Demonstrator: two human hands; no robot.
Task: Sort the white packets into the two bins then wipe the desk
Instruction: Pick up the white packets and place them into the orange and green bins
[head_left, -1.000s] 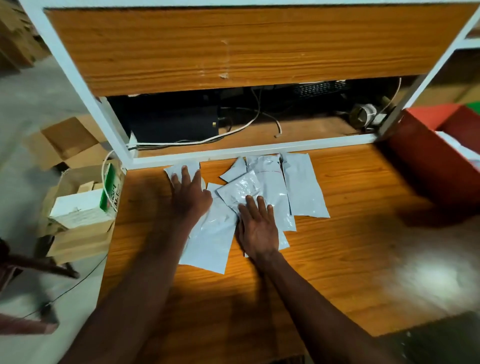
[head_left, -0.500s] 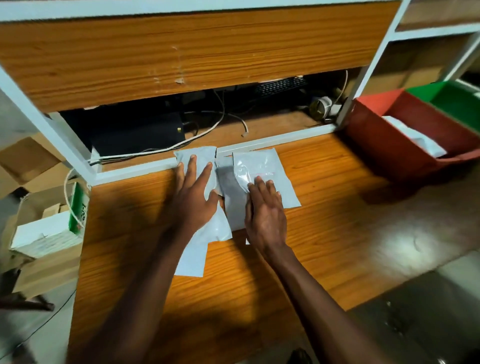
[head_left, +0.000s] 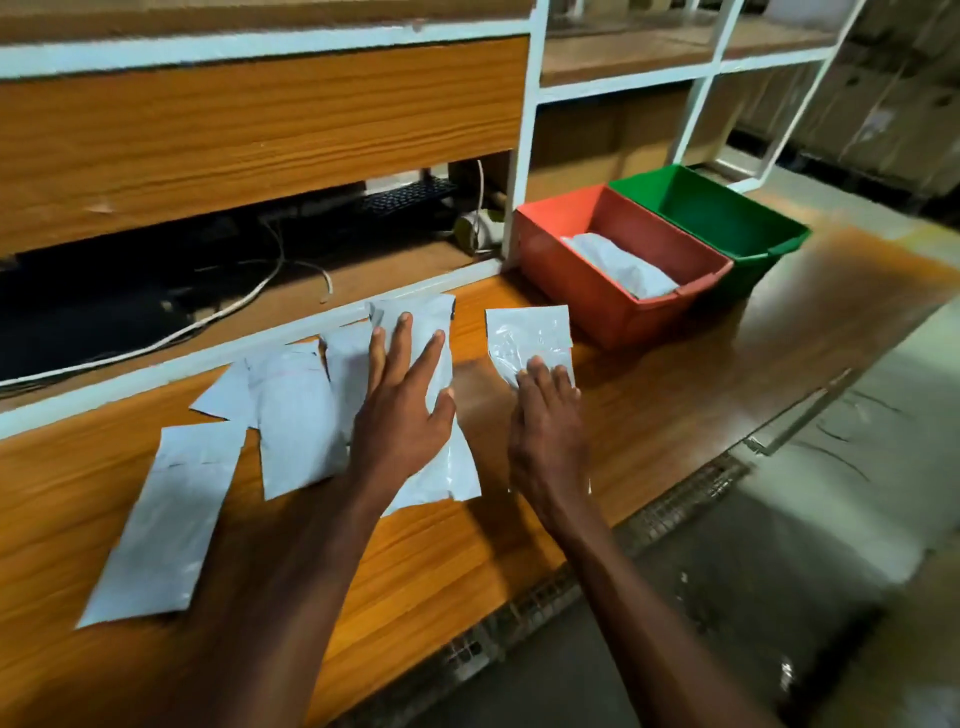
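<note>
Wooden table (head_left: 675, 395), right hand (head_left: 545, 441) flat, has slid one crinkled packet (head_left: 527, 338) toward 2 o'clock, left hand (head_left: 402, 410) spread on packets (head_left: 296, 431), no legible writing.

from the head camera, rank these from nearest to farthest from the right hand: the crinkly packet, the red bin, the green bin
1. crinkly packet, under the right hand's fingertips.
2. red bin, beyond it to the right.
3. green bin, behind the red one.

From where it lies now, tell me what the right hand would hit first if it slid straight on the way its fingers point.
The right hand lies flat on a crinkled white packet, fingers pointing up toward the shelf frame. Sliding on over that packet, it would probably meet the red bin near its front corner first, though depth is hard to judge.
</note>
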